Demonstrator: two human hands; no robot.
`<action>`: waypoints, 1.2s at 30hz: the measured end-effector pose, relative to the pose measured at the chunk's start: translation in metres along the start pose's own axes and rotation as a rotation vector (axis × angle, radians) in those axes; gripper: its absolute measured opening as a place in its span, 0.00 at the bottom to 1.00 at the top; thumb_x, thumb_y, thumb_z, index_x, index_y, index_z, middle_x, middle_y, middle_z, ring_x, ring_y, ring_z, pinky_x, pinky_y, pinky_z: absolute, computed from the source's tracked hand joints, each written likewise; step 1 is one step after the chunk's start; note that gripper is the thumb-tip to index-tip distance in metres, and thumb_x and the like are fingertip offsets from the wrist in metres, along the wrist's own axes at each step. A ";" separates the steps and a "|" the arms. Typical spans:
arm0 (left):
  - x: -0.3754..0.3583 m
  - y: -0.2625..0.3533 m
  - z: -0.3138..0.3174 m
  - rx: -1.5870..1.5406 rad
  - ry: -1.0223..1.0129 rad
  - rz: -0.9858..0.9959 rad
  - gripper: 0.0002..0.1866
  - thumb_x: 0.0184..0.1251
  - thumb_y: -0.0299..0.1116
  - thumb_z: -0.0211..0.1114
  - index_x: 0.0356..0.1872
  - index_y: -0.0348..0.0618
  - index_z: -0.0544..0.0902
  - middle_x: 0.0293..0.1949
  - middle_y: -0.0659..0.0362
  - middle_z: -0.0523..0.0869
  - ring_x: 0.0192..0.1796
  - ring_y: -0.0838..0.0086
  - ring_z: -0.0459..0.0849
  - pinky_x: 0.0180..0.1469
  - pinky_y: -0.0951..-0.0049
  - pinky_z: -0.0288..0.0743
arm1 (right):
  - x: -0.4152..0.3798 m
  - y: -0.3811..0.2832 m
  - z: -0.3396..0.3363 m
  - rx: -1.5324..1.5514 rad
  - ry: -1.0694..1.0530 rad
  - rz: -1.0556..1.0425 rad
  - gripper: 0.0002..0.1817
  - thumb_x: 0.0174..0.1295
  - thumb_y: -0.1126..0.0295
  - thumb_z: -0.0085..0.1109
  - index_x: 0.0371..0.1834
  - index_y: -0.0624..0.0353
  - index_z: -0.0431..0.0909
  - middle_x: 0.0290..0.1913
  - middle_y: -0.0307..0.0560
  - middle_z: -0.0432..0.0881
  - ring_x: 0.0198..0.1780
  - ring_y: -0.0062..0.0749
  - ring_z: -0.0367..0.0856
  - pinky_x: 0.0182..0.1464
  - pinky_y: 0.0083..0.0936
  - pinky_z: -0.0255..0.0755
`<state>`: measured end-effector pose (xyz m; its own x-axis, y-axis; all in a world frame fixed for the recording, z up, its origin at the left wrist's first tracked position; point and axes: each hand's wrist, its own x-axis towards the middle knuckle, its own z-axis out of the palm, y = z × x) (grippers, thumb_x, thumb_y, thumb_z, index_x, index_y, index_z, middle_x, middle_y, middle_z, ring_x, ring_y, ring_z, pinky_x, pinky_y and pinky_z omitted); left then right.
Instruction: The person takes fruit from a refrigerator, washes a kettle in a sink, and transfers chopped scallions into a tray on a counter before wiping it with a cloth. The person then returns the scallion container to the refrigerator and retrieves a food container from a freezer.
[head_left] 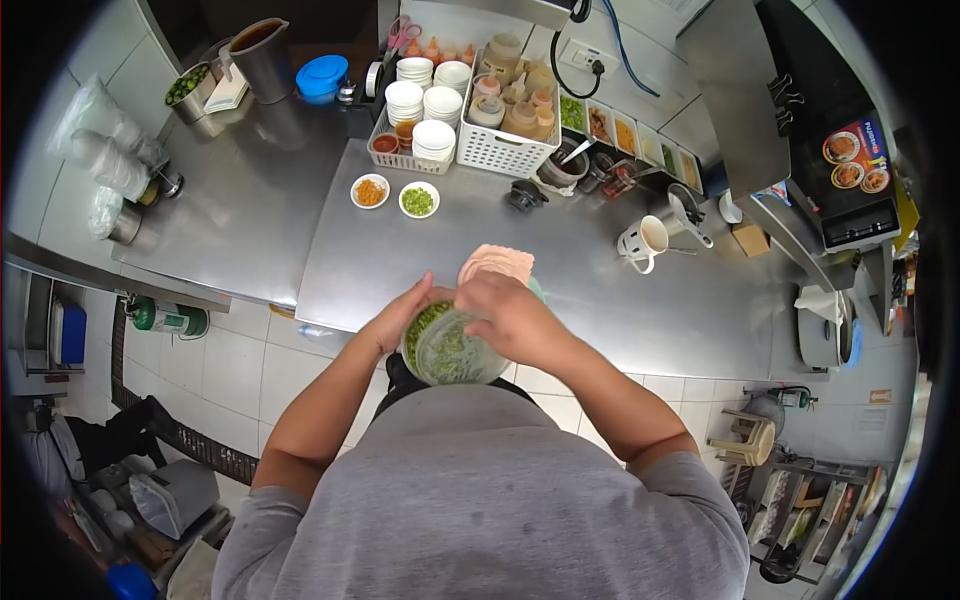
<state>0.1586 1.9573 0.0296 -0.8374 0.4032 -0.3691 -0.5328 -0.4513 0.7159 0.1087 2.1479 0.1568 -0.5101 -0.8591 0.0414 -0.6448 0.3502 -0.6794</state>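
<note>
A clear round tub of chopped green vegetables [452,350] is held in front of my chest, just off the near edge of the steel counter [560,280]. My left hand [402,315] cups its left side. My right hand [510,312] lies over the tub's top right rim, fingers curled on it. A folded pink cloth [497,262] lies on the counter just beyond my hands. Farther back stand two small white dishes, one with orange bits [370,191] and one with chopped greens [418,200].
White baskets hold stacked bowls [418,110] and sauce bottles [512,110] at the back. A row of condiment trays [628,135], a white mug [642,243], a metal jug [262,58] and a blue lid [322,76] also stand there. Tiled floor lies below.
</note>
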 end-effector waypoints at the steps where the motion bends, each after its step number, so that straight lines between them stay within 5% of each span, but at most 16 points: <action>1: -0.001 0.001 -0.006 -0.031 0.031 0.012 0.27 0.74 0.50 0.47 0.59 0.36 0.75 0.57 0.52 0.79 0.59 0.68 0.77 0.64 0.68 0.67 | -0.009 -0.007 -0.009 0.179 0.023 0.054 0.15 0.45 0.79 0.65 0.36 0.59 0.72 0.38 0.49 0.76 0.42 0.46 0.77 0.43 0.36 0.72; 5: -0.008 0.013 -0.013 -0.069 0.184 0.126 0.25 0.61 0.32 0.55 0.60 0.33 0.73 0.56 0.49 0.79 0.58 0.64 0.78 0.63 0.66 0.70 | -0.043 -0.018 -0.036 0.152 -0.025 -0.058 0.13 0.46 0.80 0.63 0.34 0.58 0.72 0.34 0.48 0.76 0.37 0.46 0.76 0.41 0.34 0.72; 8: -0.006 0.013 -0.025 -0.174 0.283 0.286 0.24 0.62 0.28 0.51 0.61 0.33 0.73 0.56 0.48 0.80 0.58 0.65 0.79 0.62 0.67 0.71 | -0.054 -0.013 -0.049 0.135 0.031 -0.124 0.11 0.47 0.80 0.63 0.32 0.59 0.72 0.33 0.47 0.75 0.37 0.44 0.76 0.41 0.33 0.72; 10: -0.006 0.011 -0.034 -0.107 0.340 0.345 0.24 0.65 0.30 0.52 0.62 0.33 0.72 0.58 0.49 0.78 0.59 0.65 0.77 0.64 0.67 0.69 | -0.055 0.006 -0.045 -0.079 0.189 -0.142 0.11 0.47 0.79 0.63 0.34 0.59 0.74 0.34 0.48 0.76 0.40 0.44 0.77 0.44 0.34 0.72; 14: -0.005 0.000 -0.061 0.085 0.642 0.508 0.28 0.71 0.45 0.52 0.65 0.37 0.69 0.61 0.51 0.76 0.62 0.65 0.74 0.65 0.66 0.65 | -0.049 0.063 -0.020 -0.207 0.134 -0.227 0.14 0.46 0.76 0.65 0.38 0.59 0.77 0.38 0.50 0.79 0.44 0.49 0.78 0.50 0.39 0.72; 17: -0.022 0.001 -0.056 0.157 0.844 0.516 0.32 0.71 0.53 0.52 0.67 0.41 0.68 0.61 0.52 0.76 0.63 0.65 0.74 0.65 0.65 0.65 | -0.035 0.112 -0.050 -0.034 0.146 -0.080 0.20 0.48 0.71 0.67 0.46 0.59 0.76 0.52 0.52 0.78 0.55 0.53 0.75 0.57 0.42 0.68; 22: -0.038 -0.013 -0.033 0.160 1.014 0.477 0.28 0.70 0.53 0.53 0.63 0.44 0.72 0.57 0.55 0.79 0.57 0.69 0.77 0.59 0.66 0.68 | 0.047 0.220 -0.136 -0.610 0.652 0.067 0.13 0.52 0.69 0.64 0.42 0.57 0.79 0.43 0.48 0.77 0.48 0.45 0.74 0.50 0.43 0.67; 32: -0.037 -0.049 0.001 0.057 1.158 0.357 0.26 0.71 0.49 0.53 0.62 0.42 0.70 0.53 0.58 0.81 0.52 0.72 0.79 0.55 0.67 0.71 | 0.153 0.347 -0.182 -0.912 0.128 0.425 0.10 0.58 0.68 0.55 0.38 0.55 0.85 0.50 0.47 0.79 0.56 0.44 0.73 0.54 0.47 0.65; 36: -0.037 -0.053 0.009 0.011 1.164 0.272 0.26 0.71 0.49 0.54 0.63 0.42 0.68 0.54 0.57 0.79 0.53 0.70 0.79 0.55 0.66 0.73 | 0.150 0.333 -0.199 -0.794 0.171 0.401 0.07 0.53 0.67 0.63 0.33 0.55 0.85 0.40 0.45 0.83 0.50 0.42 0.78 0.51 0.46 0.65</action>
<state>0.2192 1.9730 0.0107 -0.5335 -0.6701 -0.5160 -0.3250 -0.4008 0.8566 -0.2959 2.2096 0.0824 -0.8176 -0.5724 0.0622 -0.5712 0.8200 0.0365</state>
